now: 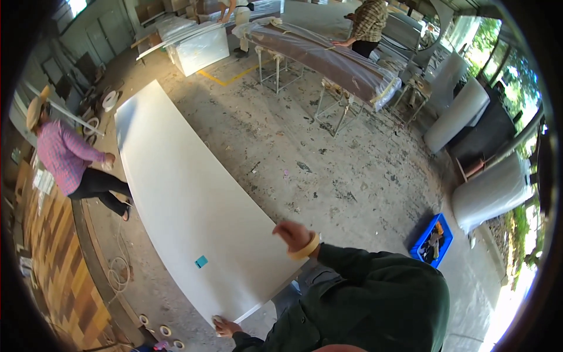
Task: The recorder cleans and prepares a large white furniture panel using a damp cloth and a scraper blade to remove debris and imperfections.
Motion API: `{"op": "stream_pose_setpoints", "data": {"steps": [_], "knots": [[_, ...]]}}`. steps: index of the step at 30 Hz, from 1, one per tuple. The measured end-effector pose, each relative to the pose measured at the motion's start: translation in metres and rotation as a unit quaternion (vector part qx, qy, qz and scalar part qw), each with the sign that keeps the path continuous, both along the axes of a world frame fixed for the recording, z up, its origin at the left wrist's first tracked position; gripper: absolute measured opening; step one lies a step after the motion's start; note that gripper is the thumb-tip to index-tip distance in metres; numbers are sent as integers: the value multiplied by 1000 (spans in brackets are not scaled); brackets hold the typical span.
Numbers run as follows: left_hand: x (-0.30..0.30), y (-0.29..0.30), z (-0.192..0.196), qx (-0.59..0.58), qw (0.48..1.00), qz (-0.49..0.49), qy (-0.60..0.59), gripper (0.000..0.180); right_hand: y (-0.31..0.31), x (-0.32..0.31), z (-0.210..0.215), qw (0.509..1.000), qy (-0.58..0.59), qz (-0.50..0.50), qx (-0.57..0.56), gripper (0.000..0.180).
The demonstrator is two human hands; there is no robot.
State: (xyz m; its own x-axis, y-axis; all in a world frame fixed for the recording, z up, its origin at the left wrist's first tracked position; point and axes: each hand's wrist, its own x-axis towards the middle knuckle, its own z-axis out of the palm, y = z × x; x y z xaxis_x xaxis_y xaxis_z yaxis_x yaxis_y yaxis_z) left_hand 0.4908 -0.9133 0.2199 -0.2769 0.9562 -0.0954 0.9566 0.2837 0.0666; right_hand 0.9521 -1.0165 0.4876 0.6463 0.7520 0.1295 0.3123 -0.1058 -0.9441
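Observation:
A long white panel [193, 182] stretches from in front of me toward the far left. My left hand [226, 327] is closed at its near left corner, fingers at the edge; a small pale bit under the fingertips is too small to name. My right hand [293, 236] is raised over the panel's right edge, its fingers blurred and partly bent, so their grip does not show. A cream-yellow roll of tape [305, 247] circles my right wrist like a bracelet. On the panel's near part lies a small teal block [201, 261], apart from both hands.
A person in a checked shirt [64, 152] stands left of the panel. Other people stand by a wrapped brown panel [316, 56] on trestles. A blue crate [431, 240] of tools sits right; wrapped rolls [460, 114] stand beyond. Tape rolls [165, 331] and a cord [120, 273] lie left.

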Motion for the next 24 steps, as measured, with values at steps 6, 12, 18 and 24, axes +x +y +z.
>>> {"op": "stream_pose_setpoints", "data": {"steps": [6,12,18,24], "knots": [[-6,-16,-6,-1,981,109,-158,42,-1,49,92,918,-128,-244,286,17],[-8,8,-3,-73,941,183,-275,78,-21,63,154,639,476,174,578,38],[-39,34,-21,-167,962,111,-184,69,-26,47,151,896,-211,-171,351,23],[-53,30,-38,-175,977,7,-122,67,-27,39,104,713,550,148,409,38]]}}
